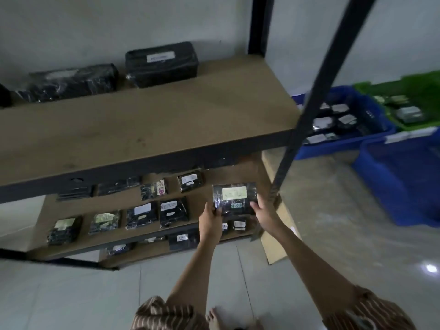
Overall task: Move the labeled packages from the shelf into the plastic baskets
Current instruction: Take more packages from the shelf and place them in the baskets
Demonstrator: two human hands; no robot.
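Note:
A black wrapped package [234, 198] with a pale yellow label is held up in front of the lower shelf [200, 206]. My left hand [210, 220] grips its left edge and my right hand [263, 214] grips its right edge. Several more labeled black packages [172, 211] lie in rows on the lower shelf. Two larger black packages [162, 64] sit at the back of the upper shelf [142, 125]. A blue basket [357, 139] holding several packages stands on the floor at right, with a green basket [414, 91] behind it and another blue basket [404, 177] nearer.
A black metal upright [309, 101] of the rack crosses in front of the baskets. Flat cardboard [276, 248] lies on the tiled floor by the rack's right end. Below the lower shelf, another shelf level [147, 251] holds a few packages.

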